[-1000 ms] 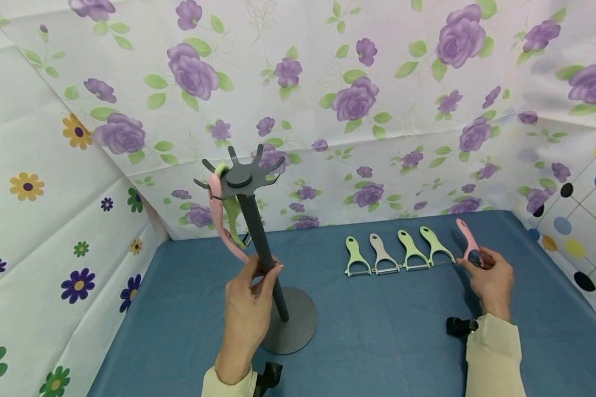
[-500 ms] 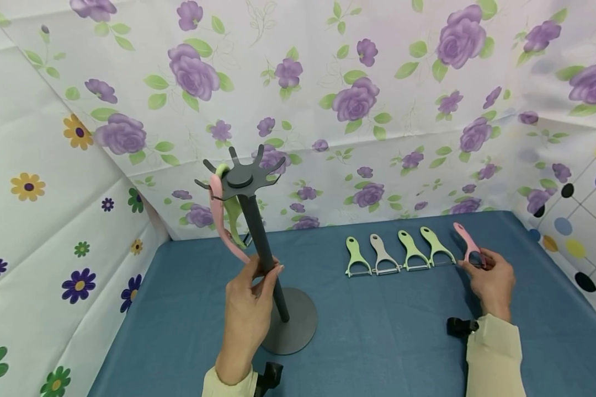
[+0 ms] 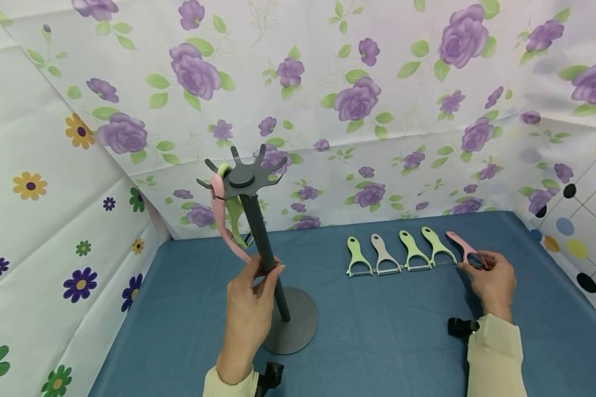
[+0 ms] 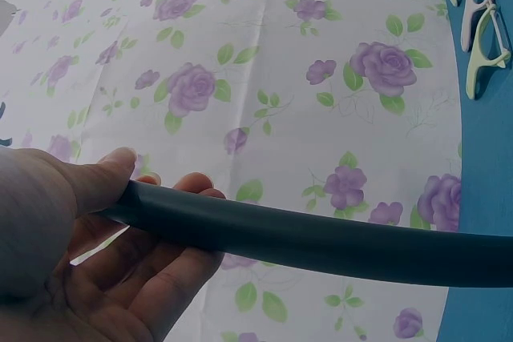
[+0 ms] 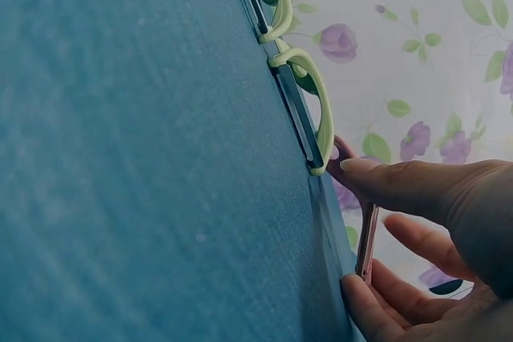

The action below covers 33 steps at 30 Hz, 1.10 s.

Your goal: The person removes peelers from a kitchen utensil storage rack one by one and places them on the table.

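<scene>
My left hand (image 3: 250,320) grips the dark grey pole of a stand (image 3: 260,237), its thumb and fingers around the pole in the left wrist view. On the stand's ring of prongs hang a pink peeler (image 3: 219,212) and a green peeler (image 3: 235,215). At the right, my right hand (image 3: 491,281) holds another pink peeler (image 3: 459,241) by its blade end, between thumb and fingers; its handle points up and left. Left of that hand lie a green peeler (image 3: 437,245), a second green peeler (image 3: 411,250), a pale pinkish peeler (image 3: 383,253) and a further green peeler (image 3: 357,256) in a row.
A blue cloth (image 3: 377,342) covers the table. The stand's round base (image 3: 298,325) rests on it. Behind rises a white backdrop with purple flowers (image 3: 357,99); patterned sheets also close off the left and right sides.
The pink peeler in my right hand has tilted left, its handle end swinging toward the row of peelers. My left hand has stayed on the pole.
</scene>
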Each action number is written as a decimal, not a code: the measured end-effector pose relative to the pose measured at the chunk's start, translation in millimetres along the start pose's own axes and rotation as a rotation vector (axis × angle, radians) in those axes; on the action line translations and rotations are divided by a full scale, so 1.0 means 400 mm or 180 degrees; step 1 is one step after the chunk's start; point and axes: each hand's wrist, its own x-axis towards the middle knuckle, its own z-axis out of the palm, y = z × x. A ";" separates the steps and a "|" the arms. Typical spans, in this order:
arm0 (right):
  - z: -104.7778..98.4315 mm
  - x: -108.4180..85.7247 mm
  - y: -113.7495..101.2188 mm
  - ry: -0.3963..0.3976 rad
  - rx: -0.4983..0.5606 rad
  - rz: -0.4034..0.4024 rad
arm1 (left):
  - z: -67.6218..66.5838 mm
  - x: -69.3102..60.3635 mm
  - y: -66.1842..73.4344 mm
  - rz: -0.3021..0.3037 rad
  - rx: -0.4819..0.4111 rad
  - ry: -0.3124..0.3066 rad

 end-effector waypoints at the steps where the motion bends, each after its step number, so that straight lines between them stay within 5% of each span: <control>1: 0.000 -0.001 0.000 0.0003 -0.0003 -0.0008 | 0.000 0.000 0.000 -0.0001 -0.0013 -0.0004; 11: 0.000 -0.012 0.014 0.0221 -0.0050 -0.0228 | 0.001 -0.001 0.001 -0.0030 -0.0036 -0.0019; 33: -0.003 -0.004 0.006 0.0168 -0.0246 -0.0090 | 0.002 0.000 0.001 -0.0027 -0.0001 -0.0004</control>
